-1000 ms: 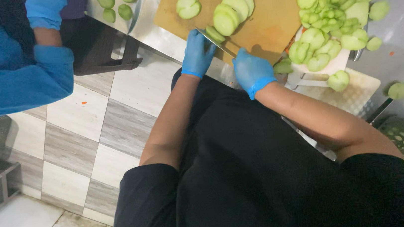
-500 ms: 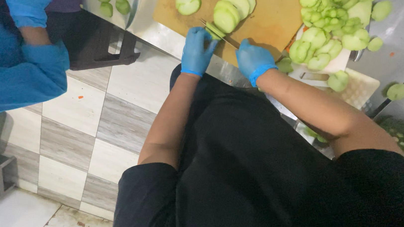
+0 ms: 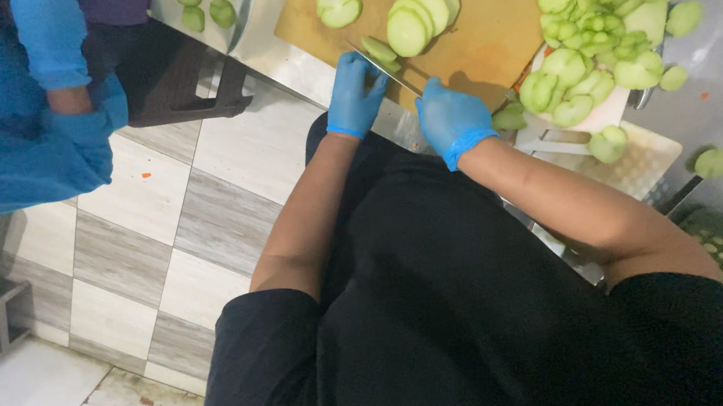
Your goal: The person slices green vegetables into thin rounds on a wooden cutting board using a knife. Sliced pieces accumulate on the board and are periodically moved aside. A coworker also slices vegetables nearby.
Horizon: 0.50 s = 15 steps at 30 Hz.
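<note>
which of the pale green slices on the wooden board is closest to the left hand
The small pale green slice at the fingertips of the blue-gloved left hand, beside the knife blade. The fanned row of larger slices and the lone round slice lie farther up the wooden cutting board.

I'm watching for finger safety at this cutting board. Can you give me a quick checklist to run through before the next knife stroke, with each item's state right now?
1. Right hand grips the knife: ok, closed on the handle.
2. Left hand steadies the green piece being cut: ok, fingers on it.
3. Left fingertips away from the blade: cannot tell, they sit very close to it.
4. Both hands gloved: ok, blue gloves.
5. Cutting board has free room: ok, the cut slices lie further back.
6. The other person's blue sleeve keeps off the board: ok.
</note>
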Motion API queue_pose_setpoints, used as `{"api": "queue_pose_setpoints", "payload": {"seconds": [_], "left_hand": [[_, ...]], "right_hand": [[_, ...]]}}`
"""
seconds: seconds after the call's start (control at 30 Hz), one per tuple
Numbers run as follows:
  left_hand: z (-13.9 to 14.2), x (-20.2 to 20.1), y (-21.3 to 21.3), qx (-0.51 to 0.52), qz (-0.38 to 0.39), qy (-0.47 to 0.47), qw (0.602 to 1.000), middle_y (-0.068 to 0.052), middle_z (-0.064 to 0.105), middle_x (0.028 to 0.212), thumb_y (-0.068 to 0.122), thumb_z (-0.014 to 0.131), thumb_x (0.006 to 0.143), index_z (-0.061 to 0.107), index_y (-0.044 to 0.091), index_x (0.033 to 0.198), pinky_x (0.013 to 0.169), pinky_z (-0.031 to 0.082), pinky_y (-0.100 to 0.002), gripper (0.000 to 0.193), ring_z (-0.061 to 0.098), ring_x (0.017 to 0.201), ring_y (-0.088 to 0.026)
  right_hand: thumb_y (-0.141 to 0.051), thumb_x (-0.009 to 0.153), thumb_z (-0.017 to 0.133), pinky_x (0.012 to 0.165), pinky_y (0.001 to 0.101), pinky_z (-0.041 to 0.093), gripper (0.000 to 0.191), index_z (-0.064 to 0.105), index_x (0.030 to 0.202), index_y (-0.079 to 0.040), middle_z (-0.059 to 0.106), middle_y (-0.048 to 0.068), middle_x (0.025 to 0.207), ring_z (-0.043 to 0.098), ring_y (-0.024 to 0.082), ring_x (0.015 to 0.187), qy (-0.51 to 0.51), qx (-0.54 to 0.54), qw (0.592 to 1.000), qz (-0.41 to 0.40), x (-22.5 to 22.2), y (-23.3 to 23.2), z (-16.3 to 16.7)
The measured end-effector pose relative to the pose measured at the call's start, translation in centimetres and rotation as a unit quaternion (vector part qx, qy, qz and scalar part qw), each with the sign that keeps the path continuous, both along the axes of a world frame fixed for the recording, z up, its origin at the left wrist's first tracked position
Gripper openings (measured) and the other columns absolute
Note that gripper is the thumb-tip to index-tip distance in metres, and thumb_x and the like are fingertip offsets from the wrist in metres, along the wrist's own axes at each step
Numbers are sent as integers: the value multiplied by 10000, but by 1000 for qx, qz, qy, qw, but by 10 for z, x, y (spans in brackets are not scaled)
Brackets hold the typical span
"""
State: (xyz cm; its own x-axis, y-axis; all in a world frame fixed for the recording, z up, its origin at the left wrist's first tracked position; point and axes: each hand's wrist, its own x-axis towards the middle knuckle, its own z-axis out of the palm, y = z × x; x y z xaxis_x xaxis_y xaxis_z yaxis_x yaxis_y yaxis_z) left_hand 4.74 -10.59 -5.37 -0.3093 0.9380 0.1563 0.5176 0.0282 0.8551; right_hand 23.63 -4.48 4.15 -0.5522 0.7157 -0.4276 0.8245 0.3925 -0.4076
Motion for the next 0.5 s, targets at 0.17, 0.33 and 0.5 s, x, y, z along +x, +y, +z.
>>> {"api": "queue_pose_setpoints", "payload": {"seconds": [0.17,0.33,0.5], "left_hand": [[0,-2,2,0,-4,14,1000,-157,566,1016,57,823,864,564,19,954,790,544,-396,277,602,902,-331],[5,-4,4,28,-6,16,999,-155,575,1008,60,836,831,573,29,937,770,539,-388,285,601,892,-330],[0,-4,2,-44,8,-8,999,-135,575,968,104,852,854,581,40,925,772,538,-382,288,615,862,-305]], "right_hand": [[-272,1052,515,692,584,549,314,566,1081,36,709,285,827,704,481,768,-20,3,1000,11,4,9,-32],[-300,1032,516,702,601,540,330,576,1075,22,711,286,838,702,483,775,-31,-6,999,9,4,21,-42],[-323,1042,518,718,605,543,347,577,1112,12,715,288,840,704,494,779,-22,-5,999,27,3,7,-18]]}}
